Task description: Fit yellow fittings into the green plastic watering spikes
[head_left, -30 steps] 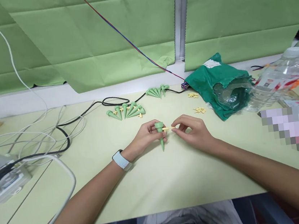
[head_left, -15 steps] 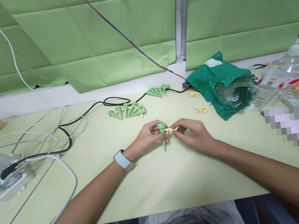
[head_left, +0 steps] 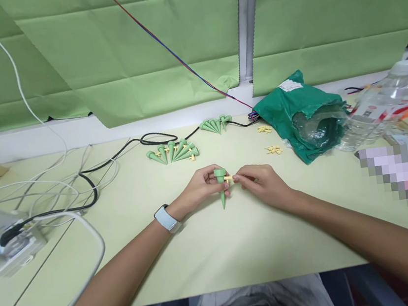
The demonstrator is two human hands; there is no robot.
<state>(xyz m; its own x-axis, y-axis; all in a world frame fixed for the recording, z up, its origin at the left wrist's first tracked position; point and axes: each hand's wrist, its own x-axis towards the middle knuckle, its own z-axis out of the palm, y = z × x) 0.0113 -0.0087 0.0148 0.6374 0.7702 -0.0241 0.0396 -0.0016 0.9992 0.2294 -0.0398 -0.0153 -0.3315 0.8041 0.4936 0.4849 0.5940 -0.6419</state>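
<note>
My left hand (head_left: 207, 181) is closed around a green plant watering spike (head_left: 220, 176), which stands point down just above the table. A small yellow valve (head_left: 229, 179) sticks out of the spike's right side. The thumb and fingertips of my right hand (head_left: 257, 180) pinch the outer end of this valve, hiding part of it. Beyond my left hand lies a fan of green spikes (head_left: 172, 151) with yellow valves on them. Another group of green spikes (head_left: 215, 124) rests farther back. Two small piles of loose yellow valves (head_left: 274, 150) lie beyond my right hand.
A torn green plastic bag (head_left: 298, 116) lies at the back right, beside clear bottles (head_left: 377, 107). White and black cables (head_left: 92, 196) tangle on the left around a white power strip (head_left: 10, 241). A green-papered wall (head_left: 139, 47) closes the far side.
My right fingers have closed in on the yellow valve's outer end and the right hand has bunched up slightly. The spike stays in my left hand, nearly in the same place.
</note>
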